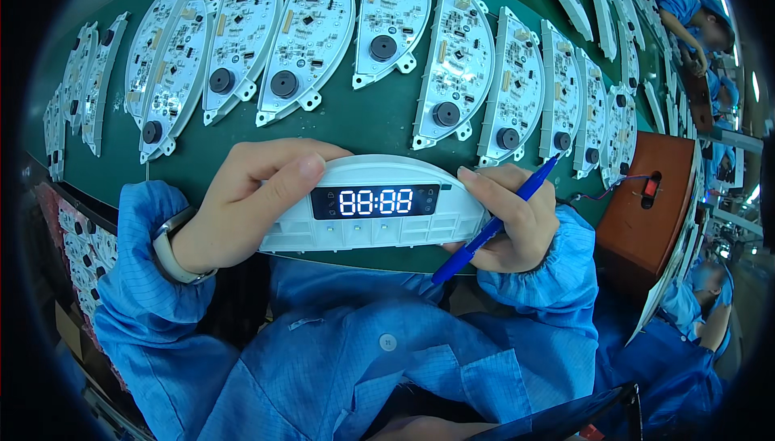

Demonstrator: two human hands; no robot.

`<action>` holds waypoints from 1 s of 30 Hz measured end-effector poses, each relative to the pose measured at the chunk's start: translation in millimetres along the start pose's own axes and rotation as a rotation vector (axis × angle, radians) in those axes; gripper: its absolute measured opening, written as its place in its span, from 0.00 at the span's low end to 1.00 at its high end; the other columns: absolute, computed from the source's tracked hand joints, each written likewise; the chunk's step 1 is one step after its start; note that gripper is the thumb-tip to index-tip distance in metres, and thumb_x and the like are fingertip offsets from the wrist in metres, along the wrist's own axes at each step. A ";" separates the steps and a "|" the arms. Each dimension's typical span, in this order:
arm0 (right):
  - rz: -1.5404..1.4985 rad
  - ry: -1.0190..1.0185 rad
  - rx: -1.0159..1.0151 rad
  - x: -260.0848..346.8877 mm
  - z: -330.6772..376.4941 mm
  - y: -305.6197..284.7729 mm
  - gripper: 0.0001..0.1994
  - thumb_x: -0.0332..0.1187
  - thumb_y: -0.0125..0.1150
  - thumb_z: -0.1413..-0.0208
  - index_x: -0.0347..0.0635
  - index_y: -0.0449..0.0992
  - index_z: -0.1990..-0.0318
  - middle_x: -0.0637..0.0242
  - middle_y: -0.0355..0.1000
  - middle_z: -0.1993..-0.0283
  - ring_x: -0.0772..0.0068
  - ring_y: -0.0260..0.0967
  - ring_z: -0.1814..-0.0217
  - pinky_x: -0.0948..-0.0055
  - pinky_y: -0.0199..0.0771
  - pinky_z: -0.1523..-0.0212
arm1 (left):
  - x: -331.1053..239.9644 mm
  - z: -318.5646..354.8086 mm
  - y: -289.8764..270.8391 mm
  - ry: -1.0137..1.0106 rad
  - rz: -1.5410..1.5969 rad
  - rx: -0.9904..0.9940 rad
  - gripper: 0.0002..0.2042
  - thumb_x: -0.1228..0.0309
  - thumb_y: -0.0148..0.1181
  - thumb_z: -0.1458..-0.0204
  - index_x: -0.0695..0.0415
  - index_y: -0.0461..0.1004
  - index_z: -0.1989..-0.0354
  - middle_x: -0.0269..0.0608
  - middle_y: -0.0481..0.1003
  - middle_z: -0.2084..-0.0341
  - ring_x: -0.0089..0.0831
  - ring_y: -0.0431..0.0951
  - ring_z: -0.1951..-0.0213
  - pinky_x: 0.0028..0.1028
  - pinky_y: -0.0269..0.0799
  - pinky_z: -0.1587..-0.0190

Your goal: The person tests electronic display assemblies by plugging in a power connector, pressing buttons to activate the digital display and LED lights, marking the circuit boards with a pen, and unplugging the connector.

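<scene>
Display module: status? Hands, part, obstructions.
Left hand and right hand holding display module at its ends. Digits lit, uncovered. Blue pen also in right hand, slanting by the module's right end.

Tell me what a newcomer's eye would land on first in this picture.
Probably the glowing white display near the middle, set in a white curved panel held between the left hand and the right hand. Next might come the bright blue pen slanting through the right hand's grip. Beyond them, white half-moon circuit boards with round black parts fan across the green table.
</scene>
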State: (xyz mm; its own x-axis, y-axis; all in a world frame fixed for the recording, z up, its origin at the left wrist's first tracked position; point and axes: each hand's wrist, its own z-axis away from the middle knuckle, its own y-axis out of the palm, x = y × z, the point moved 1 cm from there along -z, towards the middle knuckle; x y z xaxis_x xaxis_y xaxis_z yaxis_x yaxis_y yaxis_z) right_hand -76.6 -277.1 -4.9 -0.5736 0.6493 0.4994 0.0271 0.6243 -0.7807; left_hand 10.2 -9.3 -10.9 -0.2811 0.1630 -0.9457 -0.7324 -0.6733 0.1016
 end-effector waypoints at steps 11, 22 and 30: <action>0.011 -0.050 -0.061 -4.0 -4.1 4.5 0.31 0.33 0.75 0.68 0.32 0.73 0.50 0.53 0.74 0.60 0.57 0.75 0.64 0.67 0.77 0.68 | 6.5 -2.7 0.1 0.079 0.035 -0.014 0.18 0.64 0.46 0.35 0.67 0.74 0.51 0.39 0.79 0.64 0.19 0.74 0.62 0.21 0.70 0.57; 0.042 -0.050 -0.022 -3.2 -4.5 2.6 0.34 0.35 0.77 0.64 0.34 0.69 0.47 0.44 0.73 0.52 0.48 0.76 0.55 0.61 0.78 0.58 | 11.3 -6.7 -2.7 0.120 0.025 -0.013 0.17 0.65 0.46 0.35 0.68 0.74 0.52 0.39 0.79 0.64 0.19 0.75 0.62 0.21 0.71 0.57; 0.045 -0.062 -0.061 -3.0 -5.7 5.9 0.33 0.34 0.77 0.66 0.34 0.70 0.48 0.46 0.74 0.51 0.49 0.76 0.54 0.61 0.77 0.56 | 12.5 -8.5 -5.7 0.126 -0.027 -0.040 0.17 0.65 0.47 0.36 0.67 0.75 0.54 0.38 0.79 0.64 0.18 0.75 0.63 0.22 0.71 0.57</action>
State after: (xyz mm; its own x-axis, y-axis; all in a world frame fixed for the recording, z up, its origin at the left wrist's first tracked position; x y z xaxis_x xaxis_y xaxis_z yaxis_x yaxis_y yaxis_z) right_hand -70.1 -273.0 -8.9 -0.6199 0.6508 0.4384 0.1033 0.6216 -0.7765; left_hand 16.1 -9.5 -25.8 -0.1799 0.0912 -0.9794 -0.7123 -0.6988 0.0658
